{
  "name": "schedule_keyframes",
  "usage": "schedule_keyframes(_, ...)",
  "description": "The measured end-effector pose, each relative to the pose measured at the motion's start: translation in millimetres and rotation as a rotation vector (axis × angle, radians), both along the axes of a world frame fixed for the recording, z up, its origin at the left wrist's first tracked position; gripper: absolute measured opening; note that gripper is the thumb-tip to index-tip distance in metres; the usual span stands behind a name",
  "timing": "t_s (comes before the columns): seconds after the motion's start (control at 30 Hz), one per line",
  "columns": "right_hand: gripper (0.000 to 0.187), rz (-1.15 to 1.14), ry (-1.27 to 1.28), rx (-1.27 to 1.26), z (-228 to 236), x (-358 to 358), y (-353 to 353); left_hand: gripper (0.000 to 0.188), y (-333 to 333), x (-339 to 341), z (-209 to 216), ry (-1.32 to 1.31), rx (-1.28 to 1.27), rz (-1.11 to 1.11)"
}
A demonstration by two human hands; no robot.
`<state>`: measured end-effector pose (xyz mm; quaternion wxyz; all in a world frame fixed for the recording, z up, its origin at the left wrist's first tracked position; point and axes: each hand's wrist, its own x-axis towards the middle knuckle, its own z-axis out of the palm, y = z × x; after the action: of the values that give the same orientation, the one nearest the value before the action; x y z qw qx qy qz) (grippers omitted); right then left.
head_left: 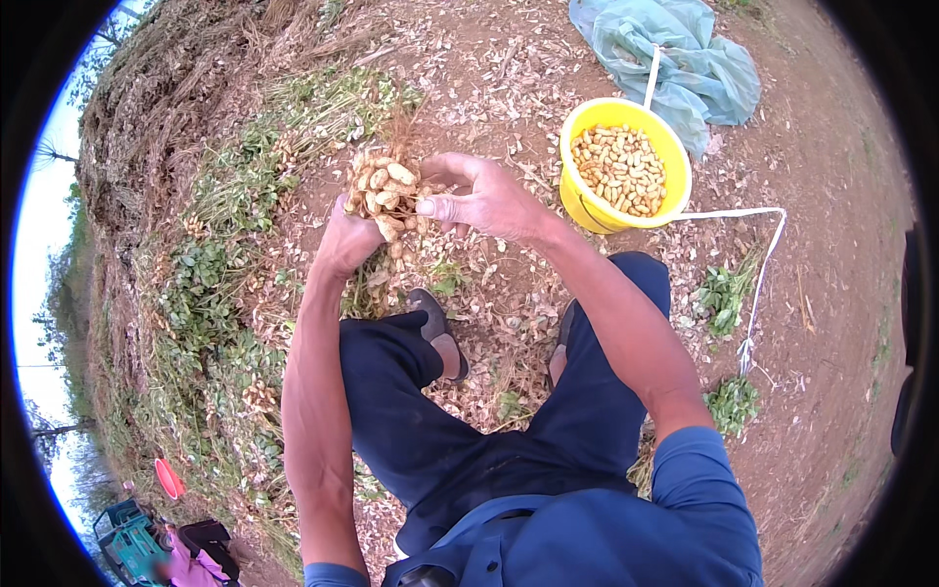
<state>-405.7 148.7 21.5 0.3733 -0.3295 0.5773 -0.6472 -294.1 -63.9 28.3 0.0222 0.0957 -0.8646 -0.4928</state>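
A cluster of peanuts (pixel 386 191), still on its plant's roots, is held up between my hands above the ground. My left hand (pixel 349 235) is closed around the plant just below the pods, and its fingers are partly hidden by them. From the other side my right hand (pixel 481 203) reaches in, thumb and fingers pinched on pods at the cluster's edge. A yellow bucket (pixel 580 203) stands at the right beyond my knee, with many loose peanuts (pixel 618 171) inside.
Pulled peanut plants (pixel 210 284) lie heaped along the left. A crumpled blue-green plastic sack (pixel 675 64) lies behind the bucket, and a white strap (pixel 773 245) trails from it to the right. A red basin (pixel 169 478) and a person in pink (pixel 191 565) are at the lower left.
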Motion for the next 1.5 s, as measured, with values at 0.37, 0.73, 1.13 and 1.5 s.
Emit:
schedule_keyframes(0.37,0.026,0.159,-0.248,-0.128,-8.4,3.0,0.4,0.042,-2.6,3.6,-1.8,-0.003,0.107,-0.069)
schedule_keyframes(0.73,0.009,0.158,-0.685,-0.338,-23.6,11.5,-10.4,0.049,-4.5,13.8,0.0,-0.107,0.275,-0.058)
schedule_keyframes(1.13,0.009,0.061,-0.732,-0.133,-22.0,18.3,-13.0,0.040,-8.1,4.7,-10.5,-0.074,0.176,-0.012)
schedule_keyframes(1.5,0.038,0.045,-0.354,0.185,-30.5,33.9,1.0,0.043,-21.2,11.8,-1.2,-0.066,0.154,0.334)
